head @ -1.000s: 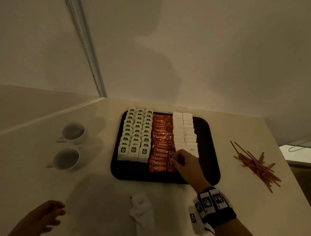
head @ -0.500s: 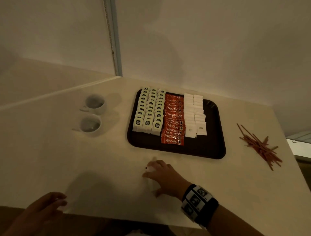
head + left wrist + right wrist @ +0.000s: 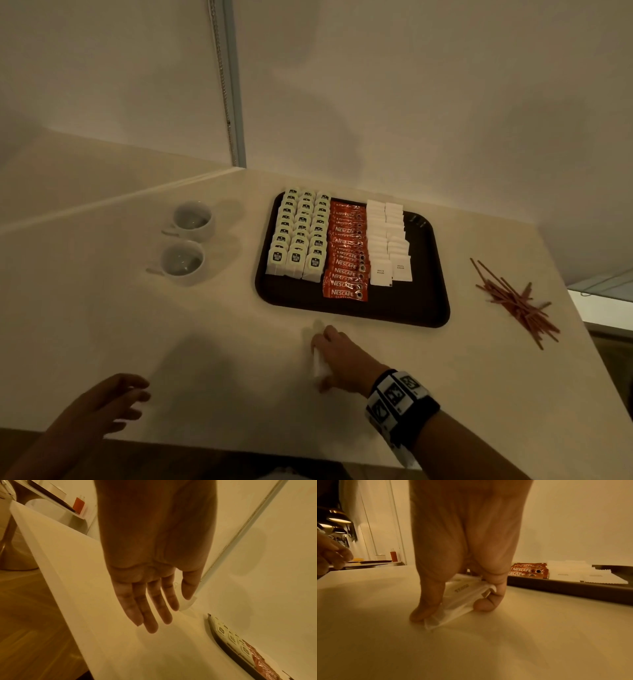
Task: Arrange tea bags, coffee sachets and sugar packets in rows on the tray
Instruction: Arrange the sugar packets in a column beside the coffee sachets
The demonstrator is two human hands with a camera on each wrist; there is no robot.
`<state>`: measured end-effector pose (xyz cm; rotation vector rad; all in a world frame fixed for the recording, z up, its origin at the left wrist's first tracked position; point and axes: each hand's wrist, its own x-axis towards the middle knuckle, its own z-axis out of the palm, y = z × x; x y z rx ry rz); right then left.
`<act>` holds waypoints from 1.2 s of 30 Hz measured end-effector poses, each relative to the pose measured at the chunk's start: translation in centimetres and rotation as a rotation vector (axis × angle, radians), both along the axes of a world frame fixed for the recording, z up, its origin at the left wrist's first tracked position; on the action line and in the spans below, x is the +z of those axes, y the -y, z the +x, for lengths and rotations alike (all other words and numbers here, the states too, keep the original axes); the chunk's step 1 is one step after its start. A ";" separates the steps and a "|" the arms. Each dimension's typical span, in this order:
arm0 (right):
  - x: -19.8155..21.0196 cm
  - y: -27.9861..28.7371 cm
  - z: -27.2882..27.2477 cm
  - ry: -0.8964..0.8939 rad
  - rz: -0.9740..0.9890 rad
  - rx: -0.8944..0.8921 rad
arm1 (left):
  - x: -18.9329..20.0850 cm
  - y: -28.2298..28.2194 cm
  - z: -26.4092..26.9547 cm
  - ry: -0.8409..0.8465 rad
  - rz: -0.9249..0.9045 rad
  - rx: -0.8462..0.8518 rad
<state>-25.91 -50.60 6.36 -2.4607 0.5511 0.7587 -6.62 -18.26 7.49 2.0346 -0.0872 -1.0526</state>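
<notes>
Both hands seen, right grip (image 3: 458, 601) pinching white sugar packets (image 3: 462, 595), left grip (image 3: 154, 601) slack, empty

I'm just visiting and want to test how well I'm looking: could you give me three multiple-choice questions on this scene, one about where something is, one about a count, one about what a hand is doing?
1. Where do the red stir sticks lie?
A. On the tray
B. On the table, right of the tray
C. Inside a cup

2. How many white cups stand left of the tray?
A. One
B. Two
C. Four

3. What is the right hand doing?
A. Pinching white packets on the table
B. Resting flat on the tray
C. Lifting a cup

Answers:
1 B, the sticks lie in a loose pile on the table.
2 B, two cups stand one behind the other.
3 A, the right wrist view shows thumb and fingers closed on them.
</notes>
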 end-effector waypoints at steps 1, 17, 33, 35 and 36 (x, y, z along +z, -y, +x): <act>0.1 0.0 0.0 -0.006 0.007 -0.006 | 0.2 0.7 0.1 0.007 -0.009 -0.014; 15.0 7.4 9.1 0.651 0.090 -0.012 | 10.7 29.6 -1.1 -0.761 -0.708 -0.189; 14.4 16.8 9.8 0.989 0.216 -0.577 | 11.8 37.4 2.3 -0.672 -0.705 -0.214; 14.3 17.4 9.8 0.970 0.229 -0.563 | 11.3 37.6 2.7 -0.644 -0.682 -0.231; 14.2 17.6 9.7 0.956 0.242 -0.559 | 11.0 37.6 2.9 -0.635 -0.665 -0.237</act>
